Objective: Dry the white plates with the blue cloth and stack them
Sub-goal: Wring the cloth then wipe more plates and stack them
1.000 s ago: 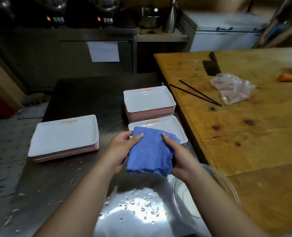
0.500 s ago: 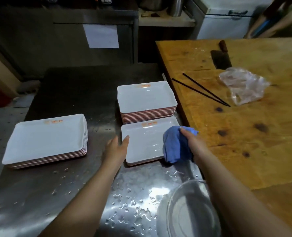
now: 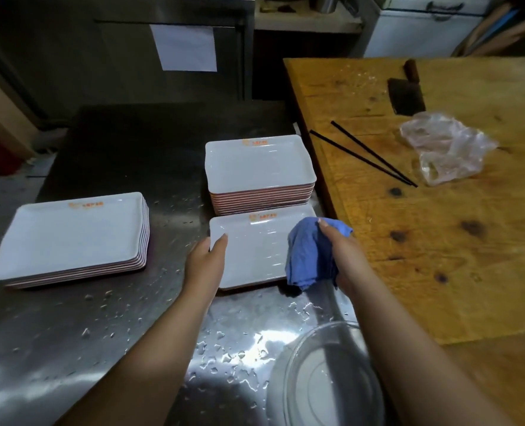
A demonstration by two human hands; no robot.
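Note:
A single white rectangular plate (image 3: 255, 253) lies on the wet steel counter (image 3: 107, 321). My left hand (image 3: 204, 262) touches its left edge, the thumb lying on the rim. My right hand (image 3: 341, 256) grips the bunched blue cloth (image 3: 307, 256) over the plate's right side. Just behind the plate stands a tall stack of white plates (image 3: 259, 167). A lower stack of white plates (image 3: 70, 235) sits at the left of the counter.
A clear glass bowl (image 3: 325, 379) stands near the counter's front edge under my right forearm. To the right is a wooden table (image 3: 439, 241) bearing black chopsticks (image 3: 365, 153), a crumpled plastic bag (image 3: 445, 146) and a cleaver (image 3: 405, 90). Water drops cover the counter.
My hands parted from holding the cloth together. The left hand went to the plate's left edge; the right carried the bunched cloth onto the plate's right side. The camera tilted down.

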